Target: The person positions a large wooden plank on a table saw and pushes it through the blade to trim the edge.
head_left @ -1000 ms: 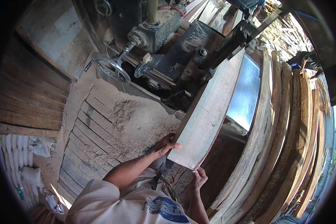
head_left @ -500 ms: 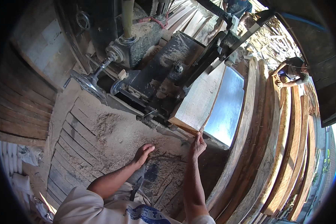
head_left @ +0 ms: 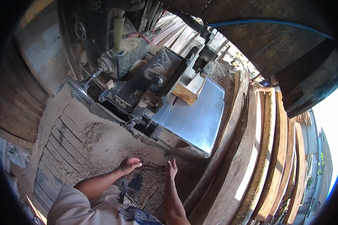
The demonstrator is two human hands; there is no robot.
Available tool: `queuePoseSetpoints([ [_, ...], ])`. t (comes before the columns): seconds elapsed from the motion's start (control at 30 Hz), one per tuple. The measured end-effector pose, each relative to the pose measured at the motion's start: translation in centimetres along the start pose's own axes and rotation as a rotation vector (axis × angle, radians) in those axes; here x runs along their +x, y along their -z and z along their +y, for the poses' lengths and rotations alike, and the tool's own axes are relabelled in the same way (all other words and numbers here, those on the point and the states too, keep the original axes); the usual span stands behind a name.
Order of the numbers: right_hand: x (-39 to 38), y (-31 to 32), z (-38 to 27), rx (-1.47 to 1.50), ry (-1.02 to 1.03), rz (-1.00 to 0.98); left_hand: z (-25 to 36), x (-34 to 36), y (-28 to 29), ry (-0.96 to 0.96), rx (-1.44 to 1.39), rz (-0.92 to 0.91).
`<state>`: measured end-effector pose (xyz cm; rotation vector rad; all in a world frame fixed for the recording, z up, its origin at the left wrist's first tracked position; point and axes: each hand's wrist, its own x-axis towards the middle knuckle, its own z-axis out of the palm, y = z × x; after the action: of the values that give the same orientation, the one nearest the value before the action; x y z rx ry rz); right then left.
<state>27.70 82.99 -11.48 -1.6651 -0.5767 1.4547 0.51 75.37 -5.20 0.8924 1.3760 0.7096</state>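
A squared wooden beam (head_left: 186, 94) lies on the shiny metal table (head_left: 199, 116) of a large saw machine, its near end by the dark fence (head_left: 176, 77). Neither of my hands touches it. My left hand (head_left: 130, 165) hangs over the sawdust in front of the machine, holding nothing, thumb stretched out and fingers loosely bent. A short way to its right, my right hand (head_left: 171, 168) is raised with its fingers apart and nothing in them. The far part of the beam is hidden behind the machine.
A handwheel (head_left: 77, 92) juts out at the machine's left. Long timbers (head_left: 268, 138) are stacked along the right, where another person's arm (head_left: 264, 89) reaches over them. Sawdust (head_left: 109, 138) covers the plank floor. A dark curved panel (head_left: 266, 45) overhangs the upper right.
My right hand has let go of the beam's near end and drawn back toward me. The beam has slid away along the table, baring more metal. My view has shifted.
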Motion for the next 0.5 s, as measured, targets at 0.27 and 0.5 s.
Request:
queuePoseSetpoints([
  [0.27,-22.7,13.5,18.0,-0.141,-0.083,0.239,-4.1,-8.8,-1.0,0.04,0.089,0.169],
  [0.5,-23.4,18.7,16.5,-0.214,0.143,0.461,-6.2,-16.0,-4.2,0.262,0.062,0.07],
])
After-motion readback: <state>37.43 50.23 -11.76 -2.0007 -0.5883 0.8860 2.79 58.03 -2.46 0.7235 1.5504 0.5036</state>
